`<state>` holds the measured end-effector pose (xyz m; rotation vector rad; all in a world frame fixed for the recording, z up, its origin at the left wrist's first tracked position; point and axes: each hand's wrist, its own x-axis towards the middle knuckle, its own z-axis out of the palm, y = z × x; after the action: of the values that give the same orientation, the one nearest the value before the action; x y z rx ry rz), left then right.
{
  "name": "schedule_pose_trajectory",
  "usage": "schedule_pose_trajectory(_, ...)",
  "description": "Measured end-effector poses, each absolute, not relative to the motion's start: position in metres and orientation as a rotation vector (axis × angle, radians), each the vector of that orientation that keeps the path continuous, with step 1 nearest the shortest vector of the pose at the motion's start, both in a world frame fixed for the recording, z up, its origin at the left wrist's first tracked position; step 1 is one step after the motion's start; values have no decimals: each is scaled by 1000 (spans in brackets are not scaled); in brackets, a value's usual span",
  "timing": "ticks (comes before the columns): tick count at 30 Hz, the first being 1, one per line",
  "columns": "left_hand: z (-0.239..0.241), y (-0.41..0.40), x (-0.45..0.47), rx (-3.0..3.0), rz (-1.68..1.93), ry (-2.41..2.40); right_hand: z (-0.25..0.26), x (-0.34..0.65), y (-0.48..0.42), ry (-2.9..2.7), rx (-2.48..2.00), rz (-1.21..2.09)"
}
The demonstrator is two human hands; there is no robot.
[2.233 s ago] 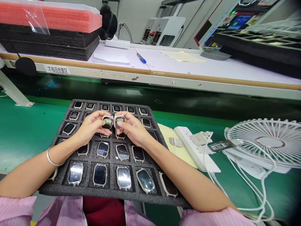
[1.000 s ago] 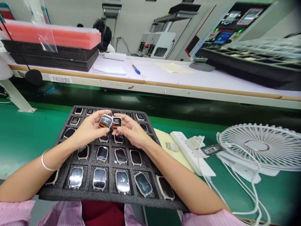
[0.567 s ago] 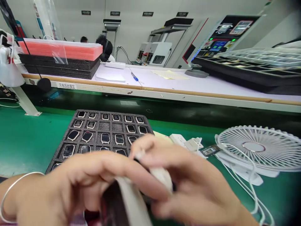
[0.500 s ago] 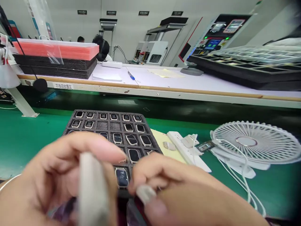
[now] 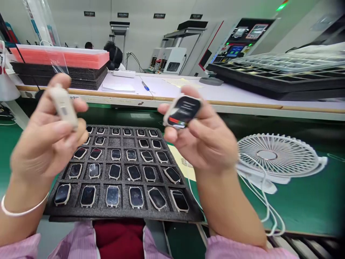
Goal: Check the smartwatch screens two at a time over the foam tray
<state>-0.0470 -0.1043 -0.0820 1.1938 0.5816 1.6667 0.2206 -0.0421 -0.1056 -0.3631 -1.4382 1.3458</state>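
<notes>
My left hand (image 5: 45,140) is closed around a beige smartwatch case (image 5: 64,108), seen edge-on with its side button showing. In my right hand (image 5: 210,136) is another smartwatch case (image 5: 183,111), its lit screen facing me with lines of text and a red patch near the bottom. Neither case has a strap. Both hands are raised above a black foam tray (image 5: 105,213). Rows of similar strapless watches, such as this front-row watch (image 5: 112,196), lie face up in its compartments. Two compartments in the second row from the back hold no watch.
Right of the tray stand a white fan (image 5: 277,154) and loose white cables (image 5: 269,208). On the shelf (image 5: 167,95) behind are pink and black foam sheets (image 5: 61,59), a blue pen (image 5: 145,85) and stacked black trays (image 5: 269,79). A person's dark-haired head (image 5: 114,54) shows beyond.
Both hands have moved up, forward and apart, uncovering the tray. The right-hand watch now shows its lit screen. The view has shifted slightly.
</notes>
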Motion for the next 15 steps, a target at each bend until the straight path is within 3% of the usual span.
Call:
schedule_pose_trajectory(9,-185,-27,-21,959,1364,1048,-208,176,32,-947,-678,1975)
schedule_pose_trajectory(15,-204,-26,-20,963,1263,1092,-233,166,24,-950,-709,2034)
